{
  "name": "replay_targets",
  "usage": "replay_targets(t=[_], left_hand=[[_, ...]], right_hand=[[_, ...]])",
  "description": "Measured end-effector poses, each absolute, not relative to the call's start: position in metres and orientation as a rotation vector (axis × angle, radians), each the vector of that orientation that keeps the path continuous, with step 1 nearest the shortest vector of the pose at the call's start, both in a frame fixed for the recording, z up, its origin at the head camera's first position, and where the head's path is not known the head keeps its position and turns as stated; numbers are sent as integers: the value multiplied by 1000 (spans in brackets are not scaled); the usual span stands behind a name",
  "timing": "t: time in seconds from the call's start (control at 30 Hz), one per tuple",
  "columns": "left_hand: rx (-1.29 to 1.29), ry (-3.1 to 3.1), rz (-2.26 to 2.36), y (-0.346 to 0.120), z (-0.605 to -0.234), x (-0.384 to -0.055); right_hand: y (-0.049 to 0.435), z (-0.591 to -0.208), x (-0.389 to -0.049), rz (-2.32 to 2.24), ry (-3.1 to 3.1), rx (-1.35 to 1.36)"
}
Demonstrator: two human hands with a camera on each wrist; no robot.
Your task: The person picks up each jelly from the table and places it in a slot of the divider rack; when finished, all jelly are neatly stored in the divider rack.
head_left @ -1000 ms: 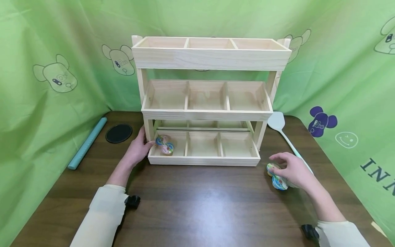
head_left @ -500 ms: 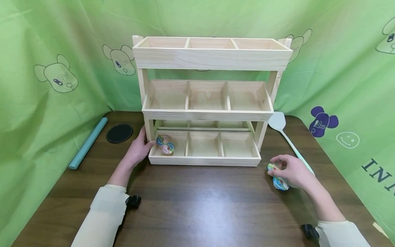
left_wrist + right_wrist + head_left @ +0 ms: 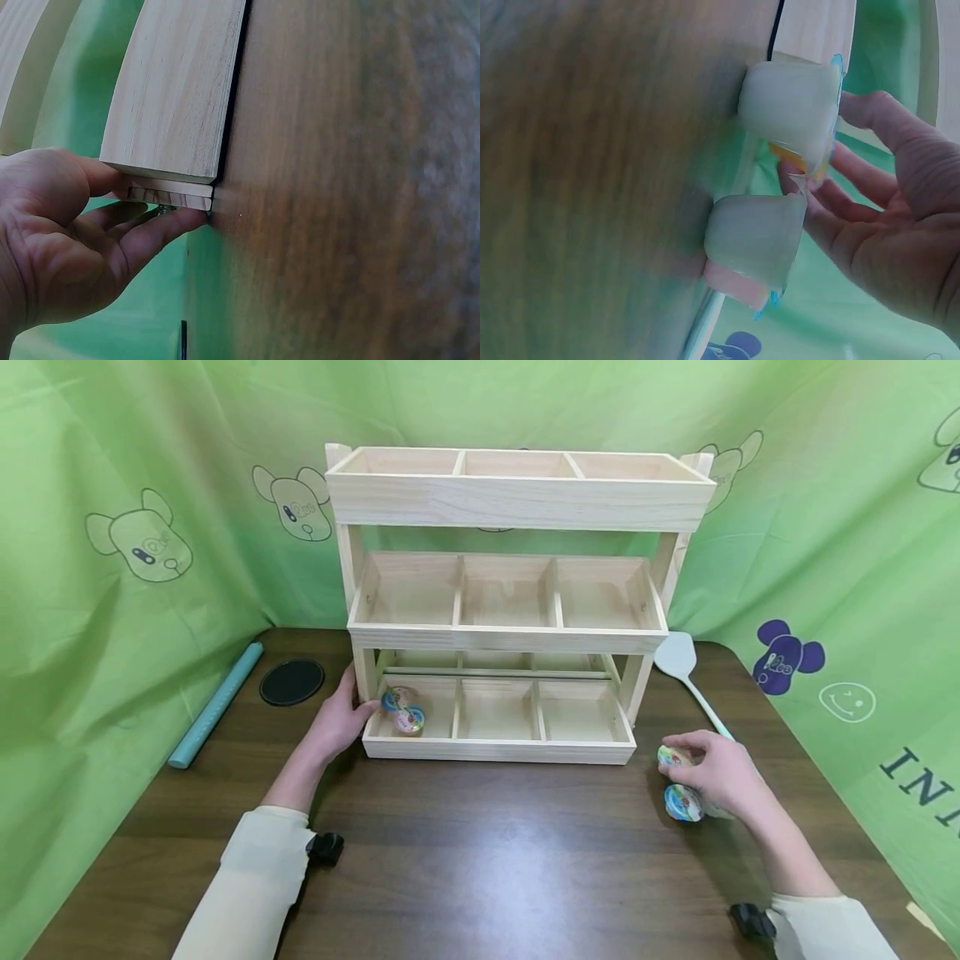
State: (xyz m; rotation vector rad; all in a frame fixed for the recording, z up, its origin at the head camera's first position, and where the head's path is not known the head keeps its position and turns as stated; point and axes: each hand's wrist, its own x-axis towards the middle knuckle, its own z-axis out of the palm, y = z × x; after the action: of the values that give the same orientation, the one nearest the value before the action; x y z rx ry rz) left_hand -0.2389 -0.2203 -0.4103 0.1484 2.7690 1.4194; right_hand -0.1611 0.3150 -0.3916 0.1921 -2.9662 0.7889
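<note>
Right hand (image 3: 716, 768) shifted slightly toward 1–2 o'clock; far cup (image 3: 672, 756) slid the same way, widening its gap from near cup (image 3: 684, 803) at 6 o'clock.

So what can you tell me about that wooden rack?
The rack looks like pale, unpainted wood: three box-like tiers between side posts, each split by two dividers into three compartments. It stands upright on the brown table, in front of the green cloth. Small cups sit in the bottom tier's left compartment. The left hand holds its lower left side.
</note>
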Motion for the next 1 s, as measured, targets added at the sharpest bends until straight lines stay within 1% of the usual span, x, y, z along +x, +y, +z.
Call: replay_targets(t=[0.17,0.3,0.5,0.73,1.0], left_hand=[[156,2774,1421,-221,-410,-239],[153,2778,1425,-222,-409,-239],[146,2783,1420,-222,-408,-238],[135,2770,1417,-221,-408,-237],[149,2768,1426,-220,-409,-238]], right_hand=[[312,-387,-159,830,-2833,244],[305,-384,-157,873,-2791,226],[286,-374,-156,984,-2768,212],[263,-368,-158,1103,-2719,275],[238,-364,-168,1396,-2724,362]])
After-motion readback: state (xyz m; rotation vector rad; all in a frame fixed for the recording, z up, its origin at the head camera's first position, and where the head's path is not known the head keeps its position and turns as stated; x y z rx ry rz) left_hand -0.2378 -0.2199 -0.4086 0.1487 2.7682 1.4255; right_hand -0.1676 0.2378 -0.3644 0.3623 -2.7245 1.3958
